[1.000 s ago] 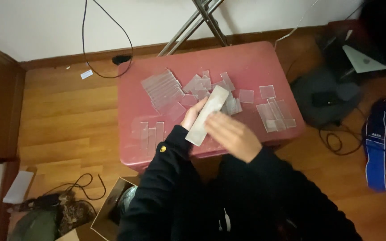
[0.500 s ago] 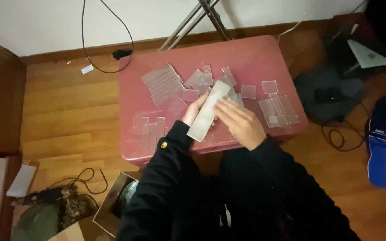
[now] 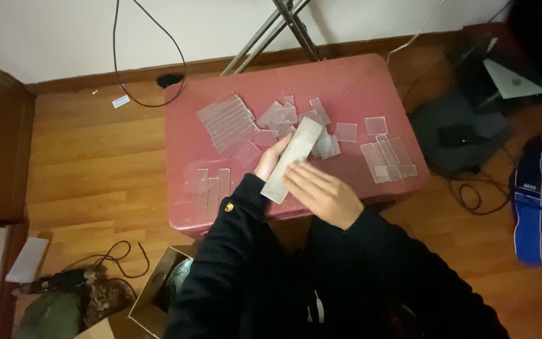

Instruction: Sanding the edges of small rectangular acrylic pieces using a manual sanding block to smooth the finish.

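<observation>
Over the middle of the red table (image 3: 359,81), the left hand (image 3: 270,160) grips a long, pale, translucent strip (image 3: 292,159) slanting from 7 toward 1 o'clock. Right hand (image 3: 321,194) rests flat, fingers extended, on its lower end. Clear square pieces (image 3: 387,157) lie at 3 o'clock.

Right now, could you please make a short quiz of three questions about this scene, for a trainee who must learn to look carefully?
1. True or false: the long clear strip lies flat on the red table, untouched by any hand.
2. Which hand supports the strip from beneath? A) left hand B) right hand C) neither
3. Fill in: the fanned stack of long clear strips lies toward the table's far ____ side.

Key
1. False: both hands are on it.
2. A; the right hand's fingers rest on its near end.
3. left
</observation>
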